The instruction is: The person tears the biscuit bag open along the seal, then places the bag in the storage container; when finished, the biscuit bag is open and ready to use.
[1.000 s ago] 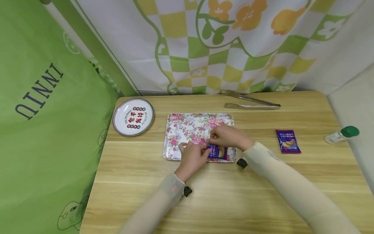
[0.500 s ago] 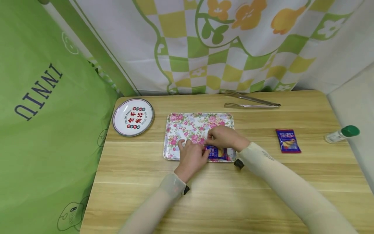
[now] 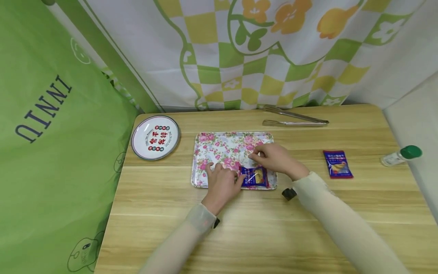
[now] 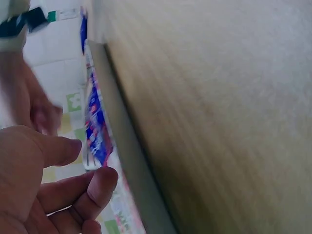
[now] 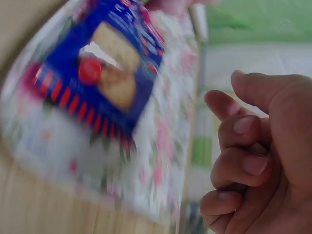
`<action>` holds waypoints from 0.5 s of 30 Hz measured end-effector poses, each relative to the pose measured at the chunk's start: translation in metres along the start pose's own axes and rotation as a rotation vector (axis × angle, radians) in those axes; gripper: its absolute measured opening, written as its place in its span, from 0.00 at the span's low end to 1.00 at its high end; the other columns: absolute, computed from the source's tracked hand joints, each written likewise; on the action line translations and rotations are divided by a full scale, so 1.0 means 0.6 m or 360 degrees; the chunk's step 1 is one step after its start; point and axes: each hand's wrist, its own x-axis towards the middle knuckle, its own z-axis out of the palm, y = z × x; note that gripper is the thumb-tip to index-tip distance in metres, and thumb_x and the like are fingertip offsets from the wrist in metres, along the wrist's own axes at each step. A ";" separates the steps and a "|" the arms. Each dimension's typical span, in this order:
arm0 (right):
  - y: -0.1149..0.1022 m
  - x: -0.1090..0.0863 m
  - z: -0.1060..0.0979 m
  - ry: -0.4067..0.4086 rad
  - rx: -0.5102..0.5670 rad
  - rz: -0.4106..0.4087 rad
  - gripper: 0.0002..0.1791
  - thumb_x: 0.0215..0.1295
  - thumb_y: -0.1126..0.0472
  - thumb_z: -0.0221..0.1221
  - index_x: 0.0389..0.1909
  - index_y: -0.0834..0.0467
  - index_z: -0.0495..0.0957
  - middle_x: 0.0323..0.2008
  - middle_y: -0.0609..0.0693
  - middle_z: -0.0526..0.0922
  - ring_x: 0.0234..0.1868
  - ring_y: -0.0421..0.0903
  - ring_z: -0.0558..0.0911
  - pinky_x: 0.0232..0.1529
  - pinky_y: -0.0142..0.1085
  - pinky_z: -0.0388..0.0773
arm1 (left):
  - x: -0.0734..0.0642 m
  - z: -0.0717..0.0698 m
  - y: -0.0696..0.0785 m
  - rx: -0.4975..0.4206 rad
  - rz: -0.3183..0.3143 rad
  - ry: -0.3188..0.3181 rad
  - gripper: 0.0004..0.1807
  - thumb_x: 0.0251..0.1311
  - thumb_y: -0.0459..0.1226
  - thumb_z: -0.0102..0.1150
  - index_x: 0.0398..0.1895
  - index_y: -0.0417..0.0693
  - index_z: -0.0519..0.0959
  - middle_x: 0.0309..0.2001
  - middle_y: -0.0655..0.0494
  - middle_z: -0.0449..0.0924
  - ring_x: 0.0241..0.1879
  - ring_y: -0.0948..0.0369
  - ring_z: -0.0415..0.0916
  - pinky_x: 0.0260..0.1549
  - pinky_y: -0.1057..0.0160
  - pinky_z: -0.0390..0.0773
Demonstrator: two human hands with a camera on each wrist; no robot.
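A blue snack packet [image 3: 254,176] with a picture of biscuits lies on the floral tray [image 3: 219,148], near its front right corner. My left hand [image 3: 222,186] is at the packet's left end. In the left wrist view the thumb and forefinger stand apart, with the packet [image 4: 97,126] just beyond their tips; whether they touch it is hard to tell. Over the tray, above the packet's right side, is my right hand [image 3: 272,156]. Its fingers curl toward the palm, with nothing visible between them [image 5: 243,165]. The blurred packet [image 5: 107,68] lies apart from that hand.
A second blue packet [image 3: 338,164] lies on the wooden table [image 3: 253,236] to the right. Beyond it, a green-capped bottle [image 3: 400,156] lies on its side. Metal tongs [image 3: 295,117] lie at the back, before the curtain [image 3: 263,72]. A round plate [image 3: 155,137] stands back left.
My right hand has let go of the packet's left end and moved right and slightly up. More of the packet now shows. The left hand has barely shifted.
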 end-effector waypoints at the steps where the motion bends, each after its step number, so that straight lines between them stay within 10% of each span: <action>1: 0.010 -0.014 -0.009 0.0044 0.0029 0.0040 0.18 0.76 0.48 0.57 0.38 0.58 0.86 0.18 0.44 0.76 0.16 0.42 0.71 0.23 0.40 0.70 | -0.001 -0.003 -0.001 -0.0026 0.0007 0.0012 0.22 0.68 0.57 0.56 0.21 0.60 0.87 0.20 0.66 0.78 0.32 0.58 0.65 0.61 0.37 0.50; 15: 0.210 -0.233 -0.143 0.0376 -0.0160 0.0725 0.33 0.77 0.39 0.48 0.53 0.66 0.80 0.36 0.58 0.83 0.29 0.51 0.78 0.28 0.46 0.74 | -0.022 -0.034 0.004 -0.0206 0.0219 0.0311 0.16 0.69 0.54 0.56 0.32 0.60 0.89 0.22 0.69 0.76 0.28 0.62 0.68 0.57 0.43 0.61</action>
